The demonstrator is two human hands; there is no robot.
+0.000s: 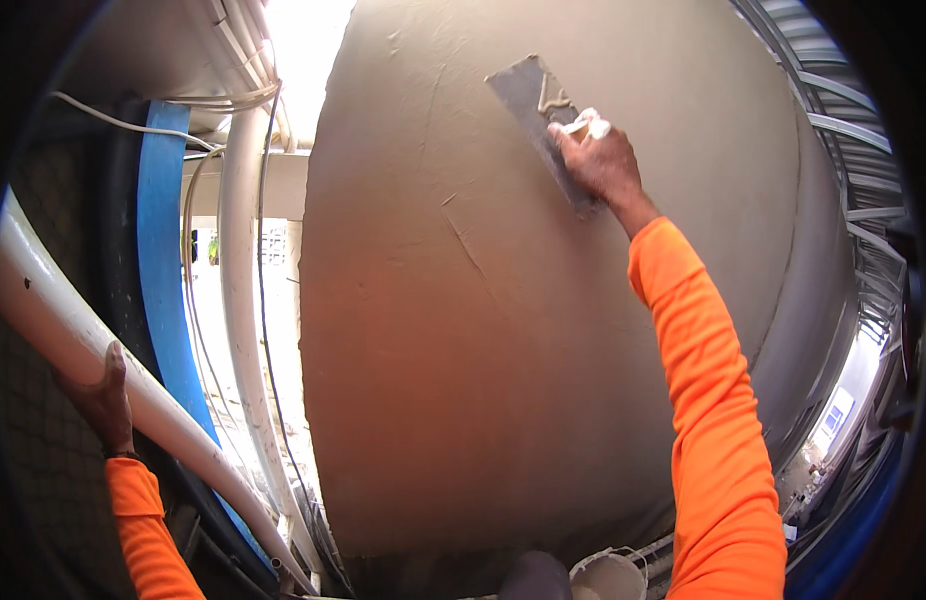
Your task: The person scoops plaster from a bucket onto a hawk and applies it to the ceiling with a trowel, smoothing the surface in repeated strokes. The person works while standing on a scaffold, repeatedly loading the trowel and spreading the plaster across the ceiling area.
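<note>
My right hand (pixel 605 165) is closed round the handle of a plastering trowel (pixel 523 98), high on a broad grey-brown plastered wall (pixel 433 350). The trowel's long metal blade lies tilted at the wall's surface, with a streak of wet plaster on its back. Pale plaster also clings to my fingers. Shallow ridges and scratch lines mark the wall left of the trowel. At the far left, my left hand (pixel 105 405) grips a slanting white pole (pixel 58 300); part of the fingers is hidden.
A blue upright strip (pixel 163 200) and a white vertical pipe (pixel 241 250) with loose cables stand left of the wall. Below, a pale bucket (pixel 608 578) sits near the wall's foot beside a dark rounded shape. Metal roof framing (pixel 838 90) curves along the right.
</note>
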